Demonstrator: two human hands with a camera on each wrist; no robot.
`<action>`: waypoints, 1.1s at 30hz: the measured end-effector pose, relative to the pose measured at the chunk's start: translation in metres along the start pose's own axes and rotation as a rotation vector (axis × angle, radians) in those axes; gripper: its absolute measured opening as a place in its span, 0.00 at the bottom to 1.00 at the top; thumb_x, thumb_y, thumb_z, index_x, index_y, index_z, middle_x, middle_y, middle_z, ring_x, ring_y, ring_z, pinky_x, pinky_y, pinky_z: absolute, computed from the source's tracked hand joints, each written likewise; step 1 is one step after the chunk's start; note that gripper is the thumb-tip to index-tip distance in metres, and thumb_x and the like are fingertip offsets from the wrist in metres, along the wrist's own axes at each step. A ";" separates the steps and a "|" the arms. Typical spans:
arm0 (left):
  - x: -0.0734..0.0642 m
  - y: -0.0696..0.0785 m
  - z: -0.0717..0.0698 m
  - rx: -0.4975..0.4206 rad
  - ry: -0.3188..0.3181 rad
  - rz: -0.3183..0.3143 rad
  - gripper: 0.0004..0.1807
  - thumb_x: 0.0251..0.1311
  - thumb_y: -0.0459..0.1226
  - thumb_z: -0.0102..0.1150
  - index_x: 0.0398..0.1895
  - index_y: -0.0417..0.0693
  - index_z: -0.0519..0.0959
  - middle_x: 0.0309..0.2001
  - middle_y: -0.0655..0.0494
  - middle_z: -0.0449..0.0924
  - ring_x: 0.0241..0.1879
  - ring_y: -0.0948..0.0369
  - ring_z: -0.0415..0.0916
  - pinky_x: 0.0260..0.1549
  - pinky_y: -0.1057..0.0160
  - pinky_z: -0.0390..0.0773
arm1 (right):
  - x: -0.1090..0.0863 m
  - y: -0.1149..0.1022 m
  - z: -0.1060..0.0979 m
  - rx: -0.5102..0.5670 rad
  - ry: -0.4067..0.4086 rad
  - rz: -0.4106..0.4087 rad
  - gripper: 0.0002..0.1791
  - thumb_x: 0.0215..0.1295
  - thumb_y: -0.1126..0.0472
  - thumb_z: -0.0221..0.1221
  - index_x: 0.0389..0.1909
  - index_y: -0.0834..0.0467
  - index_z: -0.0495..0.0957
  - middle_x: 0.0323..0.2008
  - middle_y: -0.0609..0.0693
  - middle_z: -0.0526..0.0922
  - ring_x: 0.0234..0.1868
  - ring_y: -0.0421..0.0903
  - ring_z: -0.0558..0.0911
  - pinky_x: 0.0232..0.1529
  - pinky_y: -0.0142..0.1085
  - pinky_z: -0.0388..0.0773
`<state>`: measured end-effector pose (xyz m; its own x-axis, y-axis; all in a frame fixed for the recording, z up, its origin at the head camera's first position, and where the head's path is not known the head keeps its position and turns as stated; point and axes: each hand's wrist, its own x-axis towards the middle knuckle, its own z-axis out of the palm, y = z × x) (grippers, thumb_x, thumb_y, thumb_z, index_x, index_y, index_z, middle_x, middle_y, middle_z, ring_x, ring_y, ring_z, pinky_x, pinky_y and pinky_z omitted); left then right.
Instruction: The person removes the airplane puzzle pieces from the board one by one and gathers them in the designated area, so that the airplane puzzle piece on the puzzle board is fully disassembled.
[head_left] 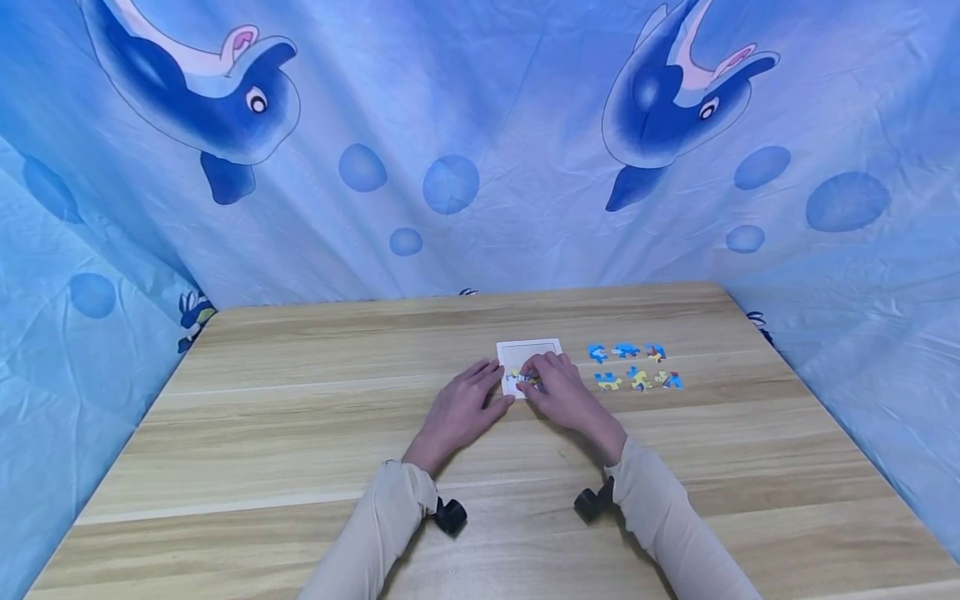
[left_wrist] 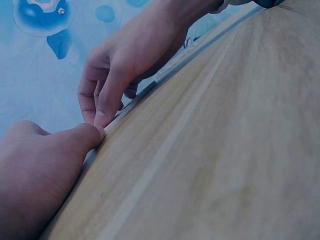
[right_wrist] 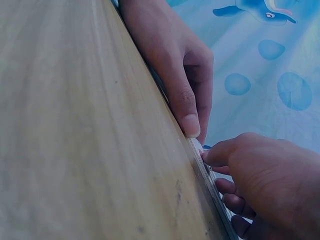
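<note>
A small white puzzle tray [head_left: 529, 342] with a raised border lies on the table, a few yellow and blue jigsaw pieces [head_left: 513, 378] along its lower part. My left hand [head_left: 462, 406] rests against its left side, fingers nearly straight at the edge and thumb by the near left corner. Over the tray's lower right part, my right hand [head_left: 562, 395] pinches a small jigsaw piece with thumb and forefinger, close down on the tray. The fingers hide most of that piece. In the right wrist view the tray's edge [right_wrist: 207, 182] runs beside the right hand's curled fingers.
Right of the tray, several loose blue and yellow jigsaw pieces [head_left: 626, 350] lie in two rows on the wooden table [head_left: 300, 433]. A blue curtain [head_left: 517, 208] with dolphins hangs behind the table and at both sides. Each wrist wears a black camera [head_left: 451, 517].
</note>
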<state>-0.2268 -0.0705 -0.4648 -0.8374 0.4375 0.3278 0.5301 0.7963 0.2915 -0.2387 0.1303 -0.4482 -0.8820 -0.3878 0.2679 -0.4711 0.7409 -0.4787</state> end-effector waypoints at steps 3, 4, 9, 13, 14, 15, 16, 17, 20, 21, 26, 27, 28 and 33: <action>0.000 0.000 -0.001 0.000 0.001 0.000 0.32 0.67 0.57 0.49 0.65 0.47 0.72 0.67 0.51 0.68 0.68 0.56 0.62 0.63 0.56 0.67 | 0.001 -0.001 0.000 -0.002 -0.002 0.004 0.09 0.65 0.56 0.60 0.41 0.55 0.76 0.37 0.48 0.75 0.42 0.49 0.69 0.46 0.45 0.67; 0.000 0.000 -0.001 -0.001 0.001 0.001 0.32 0.67 0.57 0.49 0.65 0.47 0.72 0.67 0.51 0.68 0.68 0.56 0.62 0.63 0.56 0.67 | 0.001 -0.001 -0.001 0.001 -0.004 0.005 0.09 0.65 0.56 0.60 0.41 0.55 0.75 0.37 0.48 0.75 0.42 0.49 0.69 0.46 0.45 0.67; -0.001 0.000 -0.002 -0.002 0.002 0.002 0.31 0.66 0.56 0.49 0.65 0.47 0.72 0.67 0.51 0.68 0.68 0.55 0.62 0.63 0.55 0.67 | 0.001 -0.003 -0.001 0.027 0.000 0.005 0.10 0.65 0.56 0.61 0.41 0.55 0.73 0.36 0.48 0.75 0.42 0.49 0.69 0.45 0.45 0.66; -0.001 0.000 -0.003 0.001 -0.003 -0.002 0.32 0.66 0.56 0.49 0.65 0.47 0.72 0.67 0.51 0.68 0.68 0.56 0.62 0.63 0.56 0.67 | 0.001 -0.004 -0.002 0.043 -0.002 0.011 0.10 0.65 0.56 0.61 0.41 0.55 0.74 0.36 0.47 0.75 0.42 0.49 0.69 0.46 0.46 0.66; -0.001 0.000 -0.003 0.005 -0.006 -0.003 0.32 0.66 0.57 0.49 0.65 0.47 0.72 0.67 0.51 0.68 0.68 0.56 0.62 0.63 0.56 0.67 | 0.001 -0.004 -0.002 0.047 -0.004 0.014 0.10 0.65 0.56 0.61 0.41 0.56 0.74 0.36 0.47 0.75 0.42 0.49 0.69 0.46 0.46 0.66; -0.001 0.000 -0.003 0.006 -0.010 -0.005 0.32 0.66 0.57 0.49 0.65 0.47 0.72 0.67 0.51 0.68 0.68 0.56 0.62 0.63 0.56 0.67 | 0.001 -0.004 -0.002 0.053 -0.004 0.017 0.09 0.65 0.56 0.61 0.41 0.56 0.74 0.37 0.47 0.75 0.43 0.49 0.69 0.47 0.46 0.66; -0.001 0.000 -0.003 0.008 -0.014 -0.007 0.32 0.67 0.57 0.49 0.65 0.47 0.72 0.67 0.52 0.68 0.68 0.56 0.62 0.63 0.56 0.67 | 0.001 -0.004 -0.002 0.061 -0.004 0.021 0.09 0.65 0.57 0.61 0.41 0.56 0.74 0.37 0.47 0.75 0.43 0.49 0.69 0.48 0.46 0.66; -0.001 0.000 -0.003 0.008 -0.015 -0.006 0.32 0.67 0.57 0.49 0.65 0.47 0.72 0.67 0.51 0.68 0.68 0.56 0.62 0.63 0.56 0.67 | 0.001 -0.005 -0.002 0.072 -0.001 0.023 0.08 0.65 0.58 0.61 0.41 0.56 0.74 0.37 0.47 0.75 0.44 0.49 0.69 0.49 0.46 0.65; -0.001 0.000 -0.003 0.010 -0.016 -0.004 0.32 0.67 0.57 0.49 0.66 0.47 0.72 0.67 0.51 0.68 0.68 0.56 0.62 0.64 0.57 0.66 | 0.002 -0.004 -0.002 0.122 0.021 0.021 0.05 0.64 0.62 0.60 0.39 0.56 0.75 0.36 0.47 0.76 0.44 0.48 0.70 0.50 0.46 0.66; -0.001 0.000 -0.003 0.009 -0.015 -0.003 0.32 0.67 0.57 0.49 0.65 0.47 0.72 0.67 0.51 0.68 0.68 0.56 0.62 0.64 0.57 0.66 | 0.003 -0.003 -0.001 0.147 0.028 0.018 0.04 0.64 0.63 0.60 0.38 0.56 0.75 0.35 0.46 0.77 0.44 0.48 0.71 0.50 0.45 0.67; -0.001 -0.001 -0.004 0.008 -0.014 -0.004 0.32 0.66 0.57 0.48 0.65 0.48 0.72 0.67 0.51 0.68 0.68 0.55 0.62 0.64 0.56 0.66 | 0.007 -0.002 -0.001 0.263 0.031 0.025 0.03 0.64 0.67 0.59 0.36 0.57 0.76 0.31 0.44 0.78 0.38 0.43 0.77 0.43 0.38 0.75; -0.001 -0.001 -0.004 0.005 -0.014 -0.004 0.32 0.66 0.57 0.48 0.65 0.47 0.72 0.67 0.51 0.68 0.68 0.55 0.62 0.64 0.56 0.66 | 0.007 -0.002 -0.002 0.284 0.027 0.032 0.03 0.64 0.67 0.59 0.37 0.57 0.76 0.31 0.44 0.78 0.36 0.42 0.77 0.41 0.38 0.76; -0.001 -0.001 -0.004 0.005 -0.015 -0.005 0.32 0.66 0.57 0.48 0.65 0.47 0.72 0.67 0.51 0.68 0.68 0.55 0.62 0.64 0.56 0.66 | 0.006 -0.003 -0.002 0.299 0.026 0.039 0.03 0.65 0.67 0.58 0.37 0.57 0.76 0.31 0.45 0.79 0.35 0.42 0.77 0.39 0.37 0.77; -0.001 0.000 -0.005 0.009 -0.017 -0.007 0.32 0.67 0.58 0.48 0.65 0.48 0.72 0.67 0.51 0.68 0.68 0.56 0.62 0.64 0.56 0.66 | 0.004 -0.004 -0.004 0.370 0.034 0.075 0.03 0.65 0.65 0.59 0.38 0.55 0.77 0.32 0.46 0.79 0.34 0.43 0.77 0.37 0.36 0.77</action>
<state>-0.2252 -0.0728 -0.4609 -0.8431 0.4389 0.3107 0.5232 0.8029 0.2856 -0.2401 0.1279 -0.4422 -0.9164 -0.3164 0.2452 -0.3832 0.5162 -0.7660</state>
